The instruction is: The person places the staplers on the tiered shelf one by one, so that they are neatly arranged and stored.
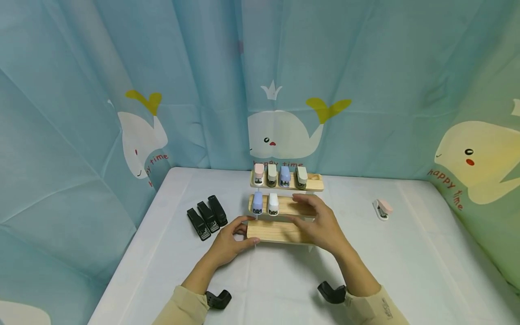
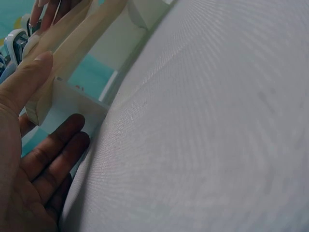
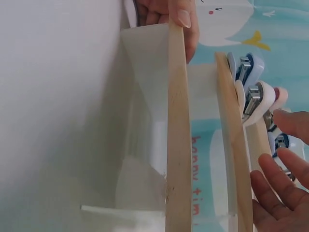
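A three-tier wooden display rack (image 1: 268,231) with clear supports stands on the table. My left hand (image 1: 228,243) grips the left end of its bottom shelf, thumb at the front edge; some fingers lie beside the clear support in the left wrist view. My right hand (image 1: 325,223) is at the right part of the middle shelf, its fingers spread and holding nothing in the right wrist view. On the middle shelf sit a blue mini stapler (image 1: 257,203) and a white mini stapler (image 1: 273,204). The top shelf carries several, including a pink stapler (image 1: 258,174) and a blue stapler (image 1: 285,176).
Three black staplers (image 1: 208,216) lie left of the rack on the white table (image 1: 162,271). A pink and white mini stapler (image 1: 382,209) lies apart on the right. A blue curtain (image 1: 211,90) with whale prints hangs behind the table.
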A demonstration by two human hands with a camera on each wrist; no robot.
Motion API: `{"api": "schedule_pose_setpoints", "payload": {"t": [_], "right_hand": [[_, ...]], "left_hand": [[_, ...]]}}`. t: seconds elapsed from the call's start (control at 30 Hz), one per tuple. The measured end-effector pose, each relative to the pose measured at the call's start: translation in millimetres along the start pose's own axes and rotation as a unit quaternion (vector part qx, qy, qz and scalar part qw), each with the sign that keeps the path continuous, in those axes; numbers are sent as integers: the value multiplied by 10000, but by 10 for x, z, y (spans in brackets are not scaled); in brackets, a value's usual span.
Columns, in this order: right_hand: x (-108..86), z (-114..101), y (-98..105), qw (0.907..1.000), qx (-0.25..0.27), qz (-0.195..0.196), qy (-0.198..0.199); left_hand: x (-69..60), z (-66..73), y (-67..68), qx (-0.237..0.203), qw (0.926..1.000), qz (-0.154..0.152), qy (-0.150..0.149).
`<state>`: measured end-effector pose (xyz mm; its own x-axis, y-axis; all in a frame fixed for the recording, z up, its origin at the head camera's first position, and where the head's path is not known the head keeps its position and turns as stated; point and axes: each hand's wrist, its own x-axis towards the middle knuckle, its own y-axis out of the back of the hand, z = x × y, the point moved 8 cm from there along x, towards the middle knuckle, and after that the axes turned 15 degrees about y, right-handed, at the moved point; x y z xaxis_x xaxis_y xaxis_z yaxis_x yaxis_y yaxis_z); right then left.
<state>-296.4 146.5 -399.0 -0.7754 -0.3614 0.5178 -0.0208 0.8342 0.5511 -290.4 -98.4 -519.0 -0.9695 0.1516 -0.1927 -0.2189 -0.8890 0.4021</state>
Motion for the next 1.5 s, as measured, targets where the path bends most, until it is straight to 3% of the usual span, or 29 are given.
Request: {"api": "schedule_pose_setpoints", "payload": {"t": [0.5,0.93,1.5], "right_hand": [[-112,16,282,9991,-361,208,93],[-250,211,526,9973,-717,105,-151],[-364,400,828,9930,-1175,-86,-115]], "left_hand": [[-12,21,-5,-10,10000,6,-31],[-15,25,8,98,9998,51,-145],[-14,23,12,90,9999,69,-79]]}}
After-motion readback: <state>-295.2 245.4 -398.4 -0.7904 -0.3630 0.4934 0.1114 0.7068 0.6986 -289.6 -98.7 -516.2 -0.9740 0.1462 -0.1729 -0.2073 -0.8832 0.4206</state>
